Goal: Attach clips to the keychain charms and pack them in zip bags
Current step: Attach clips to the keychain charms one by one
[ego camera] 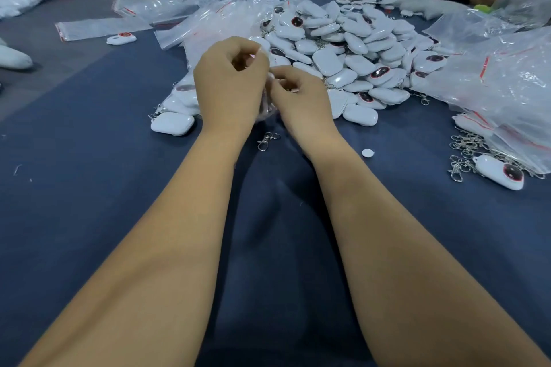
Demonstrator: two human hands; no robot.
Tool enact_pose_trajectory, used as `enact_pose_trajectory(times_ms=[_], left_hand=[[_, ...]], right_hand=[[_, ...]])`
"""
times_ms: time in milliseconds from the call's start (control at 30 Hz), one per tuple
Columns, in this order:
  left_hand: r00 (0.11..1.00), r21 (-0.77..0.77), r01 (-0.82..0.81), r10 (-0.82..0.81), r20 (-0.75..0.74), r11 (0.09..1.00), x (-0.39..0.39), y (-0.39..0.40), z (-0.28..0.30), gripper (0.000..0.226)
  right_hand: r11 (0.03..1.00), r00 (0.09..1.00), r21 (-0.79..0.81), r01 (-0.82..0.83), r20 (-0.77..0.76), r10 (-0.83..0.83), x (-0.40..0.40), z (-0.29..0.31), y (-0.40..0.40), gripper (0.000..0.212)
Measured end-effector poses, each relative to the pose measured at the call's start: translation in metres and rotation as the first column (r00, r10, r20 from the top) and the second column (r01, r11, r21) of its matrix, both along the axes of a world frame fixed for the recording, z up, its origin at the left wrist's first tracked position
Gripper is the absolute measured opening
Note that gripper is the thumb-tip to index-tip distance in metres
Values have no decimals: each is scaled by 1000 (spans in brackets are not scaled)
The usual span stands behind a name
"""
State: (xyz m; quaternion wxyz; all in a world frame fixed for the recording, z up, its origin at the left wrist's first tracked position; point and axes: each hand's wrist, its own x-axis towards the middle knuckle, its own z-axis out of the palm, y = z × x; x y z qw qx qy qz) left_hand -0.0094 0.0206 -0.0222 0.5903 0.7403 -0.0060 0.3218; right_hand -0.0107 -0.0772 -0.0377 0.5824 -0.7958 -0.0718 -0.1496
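Partly hidden, a clear crumpled plastic zip bag [267, 104] is pinched between curled left hand [231, 80] and right hand [299, 98], contents unreadable, before the heap of glossy white rounded keychain charms [343, 59] on blue cloth

The near blue cloth [89, 217] lies open on both sides of the forearms, so a hand could pass freely there. Just under the wrists a loose clip [267, 140] and a white disc [367, 153] lie in the way. Ahead, the charm heap [343, 59] blocks the middle, with one charm [172, 123] at its near left edge. Bags [507, 89] and clips [465, 152] crowd the right. Flat bags [101, 27] lie far left, with bare cloth between.
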Motion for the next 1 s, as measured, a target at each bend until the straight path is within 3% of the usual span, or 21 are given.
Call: enact_pose_trajectory(times_ms=[100, 233, 333, 467, 567, 633, 700, 900, 1000], left_hand=[[1000, 118, -18, 16, 18, 993, -1, -1, -3, 8], [1000, 206, -18, 17, 7, 978, -2, -4, -4, 7], [996, 241, 65, -50, -68, 968, 0, -3, -7, 15], [992, 435, 112, -73, -105, 893, 5, -1, -13, 18], [995, 617, 95, -50, -91, 781, 8, 0, -16, 23], [996, 702, 61, 7, -94, 709, 10, 1, -17, 26], [991, 731, 6, 96, -98, 683, 11, 3, -17, 27], [929, 725, -189, 360, -87, 663, 9, 20, -14, 38], [912, 725, -209, 399, -99, 657, 9, 22, -13, 37]], right_hand=[[995, 994, -6, -99, -47, 99, -1, 0, 2, 35], [1000, 1000, -19, 1, -8, -1, 0, -2, 3, 15], [990, 990, 8, 141, -4, -141, 0, -1, 0, 14], [944, 948, -97, 315, 69, -309, 1, 3, -10, 25], [870, 937, -352, 346, 88, -337, 3, 3, -18, 33], [741, 938, -592, 318, 85, -335, 6, -1, -20, 38], [663, 947, -694, 279, 86, -308, 7, -4, -19, 39], [696, 940, -639, 328, 145, -310, 8, -1, -21, 44], [706, 942, -626, 330, 175, -285, 9, -2, -20, 53]])
